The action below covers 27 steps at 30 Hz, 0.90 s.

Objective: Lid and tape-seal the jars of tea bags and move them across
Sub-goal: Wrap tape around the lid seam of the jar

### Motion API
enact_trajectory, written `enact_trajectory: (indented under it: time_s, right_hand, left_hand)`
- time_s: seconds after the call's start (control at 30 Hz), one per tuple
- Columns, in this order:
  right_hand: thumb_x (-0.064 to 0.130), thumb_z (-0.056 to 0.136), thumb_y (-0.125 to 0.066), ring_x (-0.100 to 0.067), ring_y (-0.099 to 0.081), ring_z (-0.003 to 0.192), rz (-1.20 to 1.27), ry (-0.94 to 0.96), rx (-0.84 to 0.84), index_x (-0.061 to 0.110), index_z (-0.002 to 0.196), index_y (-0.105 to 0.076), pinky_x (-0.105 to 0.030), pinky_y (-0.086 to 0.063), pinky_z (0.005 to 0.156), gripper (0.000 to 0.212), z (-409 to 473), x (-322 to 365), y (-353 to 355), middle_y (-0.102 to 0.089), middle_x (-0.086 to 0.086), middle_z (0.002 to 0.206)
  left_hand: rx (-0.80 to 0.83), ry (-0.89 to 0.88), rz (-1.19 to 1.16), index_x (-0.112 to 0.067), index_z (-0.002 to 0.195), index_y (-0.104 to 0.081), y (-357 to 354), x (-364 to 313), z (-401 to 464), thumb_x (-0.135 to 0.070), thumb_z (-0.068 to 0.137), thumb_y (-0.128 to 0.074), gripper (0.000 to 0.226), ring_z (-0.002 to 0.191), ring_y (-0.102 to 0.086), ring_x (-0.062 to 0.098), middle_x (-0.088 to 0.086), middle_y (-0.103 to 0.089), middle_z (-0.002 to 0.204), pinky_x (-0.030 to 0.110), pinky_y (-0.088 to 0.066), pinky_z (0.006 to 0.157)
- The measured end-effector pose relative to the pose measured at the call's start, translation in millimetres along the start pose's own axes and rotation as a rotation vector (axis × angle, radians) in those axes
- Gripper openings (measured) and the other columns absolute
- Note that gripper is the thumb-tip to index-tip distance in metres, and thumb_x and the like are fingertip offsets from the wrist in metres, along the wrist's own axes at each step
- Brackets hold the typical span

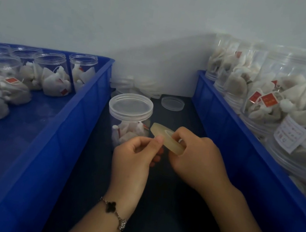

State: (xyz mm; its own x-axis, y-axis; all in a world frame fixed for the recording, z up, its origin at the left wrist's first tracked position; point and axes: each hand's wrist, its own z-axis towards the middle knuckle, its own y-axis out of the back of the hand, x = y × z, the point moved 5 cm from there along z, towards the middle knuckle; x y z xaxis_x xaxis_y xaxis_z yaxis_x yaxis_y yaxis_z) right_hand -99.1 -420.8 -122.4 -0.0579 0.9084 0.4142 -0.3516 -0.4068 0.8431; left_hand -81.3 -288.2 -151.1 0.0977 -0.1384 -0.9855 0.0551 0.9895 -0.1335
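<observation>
A clear jar of tea bags stands on the dark table between two blue crates, with a translucent lid on top. Just in front of it, my right hand grips a roll of clear tape, fingers through and around the ring. My left hand pinches at the rim of the roll with thumb and forefinger; whether it holds the tape end I cannot tell. Both hands are beside the jar's lower right, not touching the lid.
The left blue crate holds several open, lidless jars of tea bags. The right blue crate is packed with lidded jars lying on their sides. A loose lid and a stack of spare lids lie against the back wall.
</observation>
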Motion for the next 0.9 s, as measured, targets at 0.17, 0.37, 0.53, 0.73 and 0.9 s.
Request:
enact_trajectory:
  time_s: [0.17, 0.37, 0.53, 0.73, 0.9]
  right_hand:
    - [0.030, 0.084, -0.060, -0.008, -0.055, 0.064, -0.030, -0.036, 0.013, 0.034, 0.091, -0.049, -0.033, -0.053, 0.063, 0.013, 1, -4, 1, -0.055, 0.008, 0.073]
    - [0.040, 0.088, -0.057, -0.008, -0.055, 0.061, -0.029, -0.137, 0.052, 0.031, 0.081, -0.045, -0.031, -0.051, 0.058, 0.016, 2, -2, -4, -0.056, 0.008, 0.071]
    - [0.045, 0.085, -0.058, -0.010, -0.056, 0.067, -0.105, -0.251, 0.112, 0.031, 0.090, -0.045, -0.033, -0.052, 0.063, 0.020, 2, 0, -8, -0.056, 0.007, 0.077]
    - [0.056, 0.053, -0.074, -0.012, -0.066, 0.070, 0.263, -0.113, 0.489, 0.065, 0.125, -0.012, -0.038, -0.057, 0.069, 0.095, -10, 13, 4, -0.065, 0.006, 0.082]
    - [0.034, 0.073, -0.070, -0.013, -0.065, 0.074, 0.214, -0.087, 0.556, 0.047, 0.104, -0.052, -0.042, -0.057, 0.072, 0.038, -9, 9, 5, -0.065, 0.006, 0.083]
  left_hand:
    - [-0.046, -0.218, 0.215, -0.023, 0.076, -0.071, 3, -7, -4, -0.034, 0.084, -0.061, 0.017, 0.066, -0.063, 0.000, -0.013, -0.069, 0.072, 0.009, -0.047, 0.055]
    - [-0.206, -1.155, 0.750, -0.008, 0.088, -0.075, 0, -34, -31, -0.017, 0.087, -0.065, 0.014, 0.083, -0.069, 0.011, 0.003, -0.074, 0.090, 0.027, -0.054, 0.074]
    - [-0.226, -1.209, 0.776, -0.007, 0.086, -0.076, 3, -40, -31, -0.016, 0.089, -0.066, 0.014, 0.080, -0.068, 0.013, 0.004, -0.074, 0.088, 0.029, -0.054, 0.073]
    - [-0.348, -0.987, 0.621, 0.000, 0.090, -0.070, 31, -48, -11, -0.017, 0.091, -0.057, 0.021, 0.080, -0.055, -0.001, -0.001, -0.065, 0.085, 0.010, -0.047, 0.076]
    - [-0.390, -0.904, 0.594, -0.006, 0.084, -0.058, 33, -44, -3, -0.014, 0.092, -0.049, 0.015, 0.067, -0.040, -0.004, -0.004, -0.049, 0.081, 0.003, -0.039, 0.071]
